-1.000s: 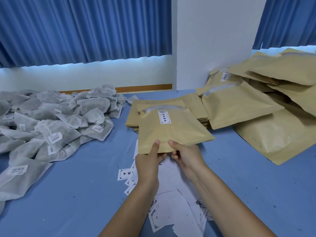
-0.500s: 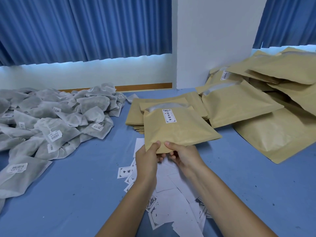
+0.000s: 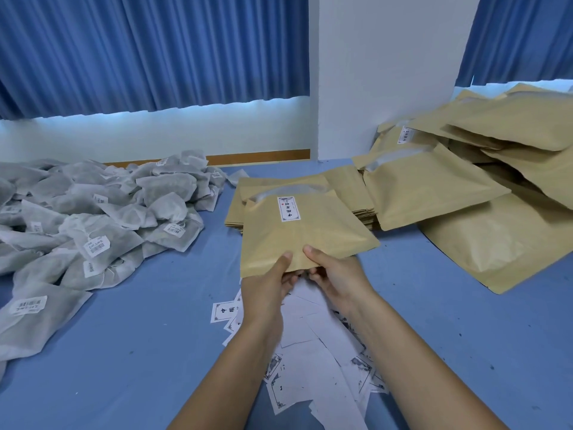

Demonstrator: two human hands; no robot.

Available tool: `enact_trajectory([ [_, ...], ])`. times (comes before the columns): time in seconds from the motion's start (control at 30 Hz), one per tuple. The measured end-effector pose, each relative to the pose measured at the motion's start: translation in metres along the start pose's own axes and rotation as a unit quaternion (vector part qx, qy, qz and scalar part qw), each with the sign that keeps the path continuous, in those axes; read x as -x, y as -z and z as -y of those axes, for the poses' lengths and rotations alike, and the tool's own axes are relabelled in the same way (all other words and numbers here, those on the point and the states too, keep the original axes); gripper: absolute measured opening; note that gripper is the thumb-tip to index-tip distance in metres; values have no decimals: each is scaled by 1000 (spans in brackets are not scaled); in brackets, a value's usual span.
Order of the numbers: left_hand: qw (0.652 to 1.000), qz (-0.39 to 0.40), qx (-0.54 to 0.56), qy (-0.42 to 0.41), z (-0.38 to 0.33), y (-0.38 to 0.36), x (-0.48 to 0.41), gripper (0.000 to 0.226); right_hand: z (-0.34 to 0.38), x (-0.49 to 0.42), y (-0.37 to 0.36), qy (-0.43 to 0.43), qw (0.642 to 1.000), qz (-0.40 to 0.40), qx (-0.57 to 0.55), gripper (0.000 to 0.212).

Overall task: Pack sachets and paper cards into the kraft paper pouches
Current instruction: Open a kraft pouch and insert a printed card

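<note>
Two hands hold one pouch (image 3: 297, 240) up over the table (image 3: 124, 352). The left hand (image 3: 266, 287) pinches the pouch's near edge, thumb on top and fingers under. The right hand (image 3: 338, 274) pinches the same edge just beside it, in the same way. The pouch is brown and flat, and its far end tips up a bit. It has a white label (image 3: 289, 208) near its far end.

Right below the pouch and the hands lie the cards (image 3: 313, 346), spread in a messy pile. Left of the pouch is a big heap of grey sachets (image 3: 102, 218). Just behind the pouch sits a stack (image 3: 350, 187) of flat pouches. Right of the pouch lies a pile (image 3: 496, 181) of more pouches, some leaning on each other. Far behind the pouch hangs a blue curtain (image 3: 155, 48).
</note>
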State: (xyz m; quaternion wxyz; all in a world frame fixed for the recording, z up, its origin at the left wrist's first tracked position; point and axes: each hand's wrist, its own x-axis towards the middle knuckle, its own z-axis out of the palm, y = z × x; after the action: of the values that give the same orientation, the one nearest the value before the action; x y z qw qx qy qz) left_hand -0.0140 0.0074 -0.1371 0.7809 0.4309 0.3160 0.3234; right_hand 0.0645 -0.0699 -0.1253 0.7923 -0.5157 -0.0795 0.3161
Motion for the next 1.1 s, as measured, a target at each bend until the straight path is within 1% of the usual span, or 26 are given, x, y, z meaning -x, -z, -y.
enact_trajectory([
  [0.07, 1000, -22, 0, -20, 0, 1, -2, 26, 0, 1, -1, -7, 1000, 14, 3, 5],
  [0.17, 999, -29, 6, -43, 0, 2, -5, 18, -3, 2, -4, 17, 999, 19, 22, 8],
  [0.23, 998, -11, -13, -59, 2, 2, -4, 15, -5, 3, -6, 39, 999, 8, 26, 11],
  [0.3, 997, 25, -42, -57, 4, 1, -2, 14, -7, 4, -6, 50, 998, 6, 38, 10],
  [0.37, 996, 46, -59, -53, 5, 0, -2, 19, -7, 5, -8, 38, 998, 20, 48, 7],
  [0.43, 997, 25, -48, -59, 3, 1, -3, 24, -7, 5, -10, 3, 999, 25, 22, 6],
  [0.5, 998, 0, -20, -61, 0, 3, -5, 29, -5, 3, -11, -15, 999, -2, -31, 8],
  [0.53, 998, -6, -18, -65, 0, 4, -6, 32, -3, 0, -9, -8, 999, -21, -37, 8],
  [0.6, 997, 0, -36, -72, 0, 5, -6, 29, 0, -3, -5, 15, 999, -44, -15, 7],
  [0.7, 998, 30, -48, -33, 0, 3, -4, 23, 1, -5, 1, 31, 997, -51, 45, 3],
  [0.77, 997, 29, -65, -26, 1, 2, -3, 20, -2, -5, -1, 36, 996, -46, 73, 6],
  [0.83, 999, 7, -47, -27, 0, 4, -5, 15, -6, -4, -4, 42, 996, -47, 65, 10],
  [0.97, 1000, -11, -2, -27, -8, 5, -9, 8, -4, -4, -2, 69, 991, -106, 48, 12],
  [1.03, 999, -31, 3, -30, -10, 4, -11, 14, -1, -5, 1, 70, 989, -125, 29, 14],
  [1.1, 998, -48, 15, -24, -11, 4, -13, 19, 1, -4, 1, 75, 990, -116, 13, 19],
])
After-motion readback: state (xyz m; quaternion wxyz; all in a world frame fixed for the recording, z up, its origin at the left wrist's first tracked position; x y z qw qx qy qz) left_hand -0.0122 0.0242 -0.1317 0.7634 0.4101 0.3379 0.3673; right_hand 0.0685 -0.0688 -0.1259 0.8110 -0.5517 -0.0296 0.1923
